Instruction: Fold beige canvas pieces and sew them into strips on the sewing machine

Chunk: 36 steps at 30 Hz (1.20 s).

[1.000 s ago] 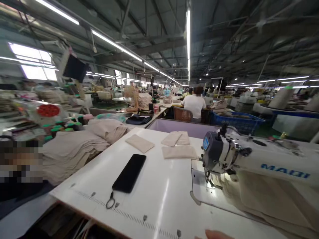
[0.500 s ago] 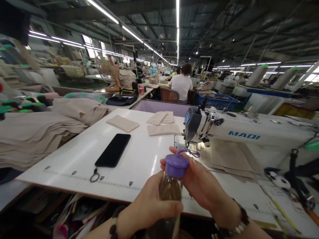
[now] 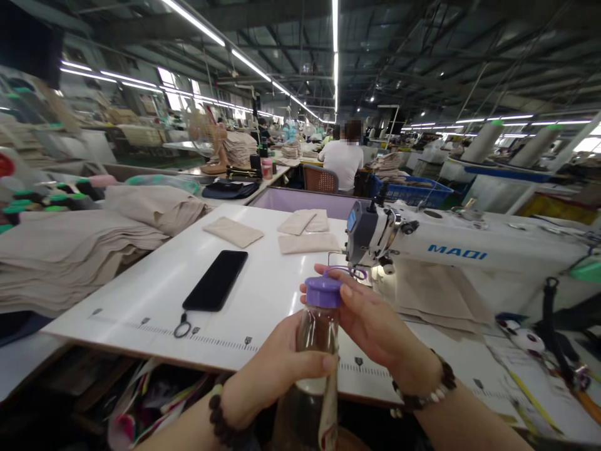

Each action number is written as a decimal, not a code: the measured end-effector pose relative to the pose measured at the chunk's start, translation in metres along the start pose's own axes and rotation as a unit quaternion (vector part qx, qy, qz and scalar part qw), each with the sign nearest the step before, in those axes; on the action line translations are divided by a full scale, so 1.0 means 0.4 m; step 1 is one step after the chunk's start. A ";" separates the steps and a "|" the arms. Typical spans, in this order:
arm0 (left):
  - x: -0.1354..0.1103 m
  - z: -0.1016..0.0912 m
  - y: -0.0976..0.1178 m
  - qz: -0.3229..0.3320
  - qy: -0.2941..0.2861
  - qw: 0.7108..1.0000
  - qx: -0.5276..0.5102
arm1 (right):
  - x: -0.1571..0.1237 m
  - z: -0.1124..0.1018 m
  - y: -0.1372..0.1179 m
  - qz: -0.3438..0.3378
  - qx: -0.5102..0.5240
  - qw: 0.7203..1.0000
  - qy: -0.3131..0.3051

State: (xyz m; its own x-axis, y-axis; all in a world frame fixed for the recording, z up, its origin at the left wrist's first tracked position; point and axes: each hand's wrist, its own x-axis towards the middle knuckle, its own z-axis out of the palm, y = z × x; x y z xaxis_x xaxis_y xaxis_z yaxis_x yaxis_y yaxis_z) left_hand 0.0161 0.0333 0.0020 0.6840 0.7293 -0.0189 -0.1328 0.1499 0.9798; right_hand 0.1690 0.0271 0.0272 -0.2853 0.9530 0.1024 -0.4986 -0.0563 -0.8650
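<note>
Far left: green-topped spools (image 3: 61,199) behind a thick stack of beige fabric (image 3: 70,250), just beside the white table (image 3: 272,285). Next, on the table: black phone (image 3: 216,280), screen dark, ring (image 3: 175,329) at its near end. One flat fabric piece (image 3: 233,232) lies beyond the phone, alone. Left hand (image 3: 286,360), dark bead bracelet (image 3: 220,419) on wrist, wrapped round the body of a clear bottle (image 3: 315,332), thumb across the front. Bottle is roughly upright at the table's near edge, middle of view; base unclear. Purple cap (image 3: 323,293) is on. More small fabric pieces (image 3: 307,243) lie beyond it, two overlapping. Right hand (image 3: 375,322), also braceleted, is at the cap, thumb against its side, fingers behind; how firm the grip is, can't tell. Farther back, seated person in white shirt (image 3: 342,164). Right: white sewing machine (image 3: 469,241), larger fabric sheets (image 3: 436,291) under its arm. Far right: black strap (image 3: 551,326).
</note>
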 end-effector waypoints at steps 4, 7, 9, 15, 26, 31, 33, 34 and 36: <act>-0.002 0.005 0.007 0.007 0.011 1.000 0.002 | 0.015 0.007 -0.012 -0.015 -0.049 0.998 0.033; -0.003 0.009 0.010 0.015 0.010 1.000 -0.003 | 0.021 0.012 -0.023 -0.039 -0.099 0.992 0.063; -0.004 0.010 0.014 0.021 0.006 1.000 -0.007 | 0.022 0.013 -0.029 -0.051 -0.112 0.991 0.060; -0.003 0.017 0.042 0.016 -0.054 0.998 -0.037 | 0.015 0.005 -0.055 -0.051 -0.099 0.993 -0.037; 0.018 0.023 0.097 0.011 -0.156 0.982 -0.103 | 0.041 0.020 -0.100 -0.091 -0.032 0.980 -0.173; 0.023 0.024 0.116 0.012 -0.173 0.980 -0.095 | 0.055 0.035 -0.126 -0.113 -0.001 0.976 -0.188; 0.024 0.024 0.126 0.015 -0.170 0.982 -0.086 | 0.051 0.040 -0.138 -0.103 -0.020 0.976 -0.191; 0.025 0.023 0.131 0.017 -0.168 0.983 -0.079 | 0.048 0.042 -0.143 -0.097 -0.030 0.976 -0.191; 0.026 0.022 0.139 0.026 -0.166 0.984 -0.065 | 0.041 0.043 -0.152 -0.086 -0.050 0.978 -0.182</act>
State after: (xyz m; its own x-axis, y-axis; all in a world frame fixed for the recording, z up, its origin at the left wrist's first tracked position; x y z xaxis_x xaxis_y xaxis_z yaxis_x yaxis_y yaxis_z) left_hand 0.0222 0.0433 0.0583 0.8678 0.4829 0.1171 -0.2485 0.2177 0.9439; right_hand 0.1804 0.0411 0.0897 -0.4866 0.7754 0.4024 -0.4868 0.1418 -0.8619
